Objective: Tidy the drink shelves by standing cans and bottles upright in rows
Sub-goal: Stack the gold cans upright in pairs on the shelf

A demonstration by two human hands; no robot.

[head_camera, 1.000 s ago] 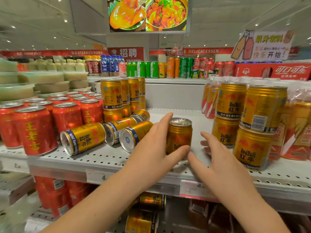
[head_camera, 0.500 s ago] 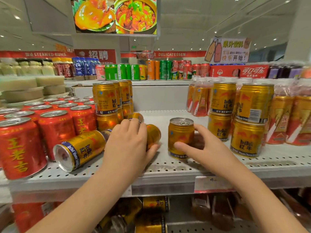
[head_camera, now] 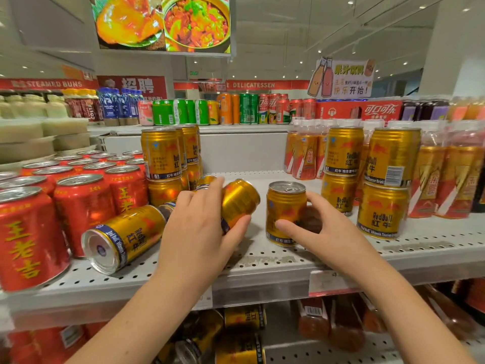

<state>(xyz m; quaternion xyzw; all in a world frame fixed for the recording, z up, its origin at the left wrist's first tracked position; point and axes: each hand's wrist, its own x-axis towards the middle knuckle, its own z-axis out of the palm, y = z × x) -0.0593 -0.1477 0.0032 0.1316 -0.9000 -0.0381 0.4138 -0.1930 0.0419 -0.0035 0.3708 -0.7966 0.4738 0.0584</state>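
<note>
On the white perforated shelf, my left hand grips a gold Red Bull can that is tilted, lifted off its side. My right hand wraps around an upright gold can standing mid-shelf. Another gold can lies on its side at the left, bottom end toward me. A further fallen can is mostly hidden behind my left hand. Stacked upright gold cans stand at the back left and at the right.
Red herbal-tea cans crowd the shelf's left part. Orange bottles stand at the right. Soda cans line the upper shelf behind. The lower shelf holds more gold cans. Bare shelf lies behind the upright can.
My left hand left the upright can, moved left, took hold of a lying gold can and tipped it up. My right hand closed around the upright can.
</note>
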